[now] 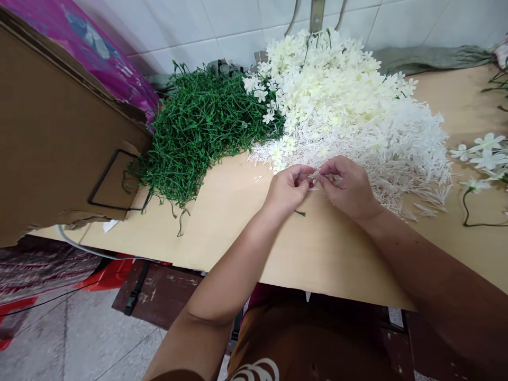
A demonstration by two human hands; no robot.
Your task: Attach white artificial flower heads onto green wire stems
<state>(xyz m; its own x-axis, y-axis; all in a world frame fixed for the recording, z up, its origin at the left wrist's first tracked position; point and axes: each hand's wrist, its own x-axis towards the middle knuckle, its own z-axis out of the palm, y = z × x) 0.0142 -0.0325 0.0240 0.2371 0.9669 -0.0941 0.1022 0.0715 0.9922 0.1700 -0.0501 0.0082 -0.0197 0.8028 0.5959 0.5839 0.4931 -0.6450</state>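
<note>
My left hand (289, 189) and my right hand (351, 189) meet above the table, fingertips almost touching. Both are closed in a pinch around a small whitish artificial flower piece (315, 177), mostly hidden by the fingers. Below my left hand shows the end of a green plastic stem (300, 213); whether that hand holds it I cannot tell. Just beyond my hands lies a heap of thin white plastic sticks (408, 143), with pale yellow-white artificial flowers (333, 79) piled behind. To the left is a mound of green plastic stems (206, 116).
A cardboard box (59, 127) stands at the left with a black wire frame (119, 180) by it. More white flowers on stems (486, 153) lie at the right edge. The wooden table (234, 211) backs onto a tiled wall (238, 21).
</note>
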